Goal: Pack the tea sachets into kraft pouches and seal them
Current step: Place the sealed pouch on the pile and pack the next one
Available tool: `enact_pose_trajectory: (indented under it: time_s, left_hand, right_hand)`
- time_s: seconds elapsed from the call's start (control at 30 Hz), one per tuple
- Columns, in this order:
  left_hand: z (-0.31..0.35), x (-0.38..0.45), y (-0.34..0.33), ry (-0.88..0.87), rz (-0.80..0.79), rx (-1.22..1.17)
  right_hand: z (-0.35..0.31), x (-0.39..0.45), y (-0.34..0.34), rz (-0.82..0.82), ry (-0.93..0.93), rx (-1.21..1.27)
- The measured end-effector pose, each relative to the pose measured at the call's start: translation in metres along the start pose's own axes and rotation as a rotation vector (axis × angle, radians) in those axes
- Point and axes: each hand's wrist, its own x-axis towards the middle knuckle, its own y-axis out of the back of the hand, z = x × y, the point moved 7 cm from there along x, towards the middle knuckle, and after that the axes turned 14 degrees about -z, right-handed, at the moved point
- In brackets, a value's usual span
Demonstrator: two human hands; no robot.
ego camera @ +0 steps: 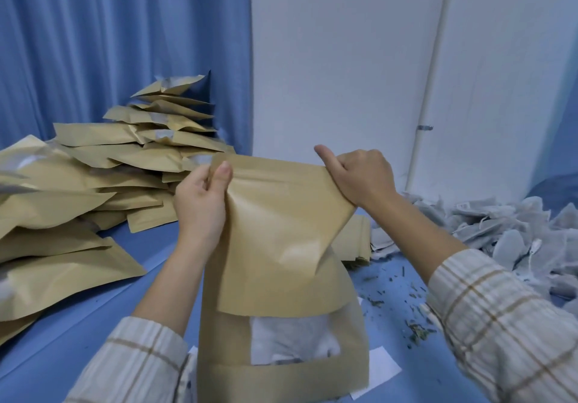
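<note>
Your left hand [200, 202] has its grip closed on the top left corner of the kraft pouch [281, 277], thumb pressed flat on the near face and fingers curled behind. Your right hand [359, 177] grips the top right corner in a closed fist, thumb sticking up clear of the paper. The pouch stands upright near the front edge of the blue tabletop [93, 308], its upper part folded down toward you over the clear window [291, 340] — pale tea sachets show through it. A heap of kraft pouches [93, 177] covers the tabletop's left side back to the blue curtain [109, 42]. Loose tea sachets [500, 230] are piled along the right edge, well apart from your hands, with dry tea crumbs [406, 308] scattered between them and the pouch. A flat stack of pouches [356, 240] lies just behind the held one — partly hidden.
</note>
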Motion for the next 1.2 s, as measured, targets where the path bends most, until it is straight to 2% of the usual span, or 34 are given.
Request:
enact_pose_trajectory:
  time_s: [0.1,0.17,0.23,0.3,0.37,0.4,0.43,0.5,0.53,0.6,0.67,0.73,0.77,0.8,0.9,0.97,1.03,1.1,1.13,1.2]
  left_hand:
    - [-0.006,0.002,0.002,0.015,0.0,0.003]
    - [-0.013,0.003,0.001,0.033,-0.005,-0.021]
    - [-0.021,0.005,0.0,0.058,-0.02,-0.077]
    - [-0.031,0.005,0.004,0.103,-0.007,-0.137]
    - [-0.043,0.004,0.008,0.177,0.036,-0.186]
    - [-0.05,0.003,0.009,0.223,0.063,-0.214]
    - [-0.056,0.001,0.01,0.266,0.091,-0.234]
    - [-0.065,-0.001,0.013,0.327,0.142,-0.26]
    - [-0.069,-0.002,0.014,0.345,0.161,-0.276]
    - [-0.078,-0.003,0.013,0.394,0.135,-0.354]
    - [-0.086,-0.008,0.003,0.476,-0.056,-0.493]
    - [-0.094,-0.024,-0.014,0.572,-0.341,-0.502]
    - [-0.098,-0.034,-0.017,0.604,-0.411,-0.461]
    - [-0.103,-0.041,-0.014,0.617,-0.389,-0.419]
    - [-0.114,-0.043,0.016,0.606,-0.134,-0.359]
    - [-0.113,-0.04,0.03,0.579,-0.098,-0.321]
    - [-0.112,-0.038,0.041,0.561,-0.063,-0.297]
    - [-0.111,-0.037,0.055,0.539,-0.009,-0.277]
    - [-0.111,-0.037,0.063,0.532,0.028,-0.281]
    - [-0.115,-0.039,0.083,0.536,0.11,-0.317]
  right_hand:
    - [0.014,0.003,-0.001,0.004,-0.073,0.001]
    - [0.02,0.005,-0.004,-0.001,-0.083,0.096]
    - [0.028,0.008,-0.009,0.014,-0.138,0.32]
    - [0.039,0.007,-0.024,-0.033,-0.265,0.715]
    - [0.036,-0.001,-0.057,-0.273,-0.302,1.198]
    - [0.03,-0.008,-0.072,-0.413,-0.266,1.354]
    - [0.026,-0.015,-0.084,-0.544,-0.216,1.397]
    - [0.021,-0.032,-0.106,-0.738,-0.121,1.334]
    - [0.021,-0.037,-0.112,-0.771,-0.088,1.284]
    - [0.025,-0.036,-0.113,-0.668,-0.076,1.233]
    - [0.033,-0.028,-0.109,-0.51,-0.12,1.223]
    - [0.033,-0.022,-0.105,-0.465,-0.126,1.201]
    - [0.031,-0.02,-0.104,-0.472,-0.114,1.167]
    - [0.029,-0.019,-0.105,-0.482,-0.112,1.139]
    - [0.028,-0.016,-0.11,-0.488,-0.129,1.081]
    - [0.022,-0.015,-0.113,-0.475,-0.123,0.989]
    - [0.013,-0.013,-0.112,-0.388,-0.108,0.902]
    - [0.004,-0.014,-0.112,-0.332,-0.115,0.901]
    - [-0.001,-0.016,-0.117,-0.392,-0.125,0.963]
    - [-0.017,-0.026,-0.137,-0.659,-0.096,1.076]
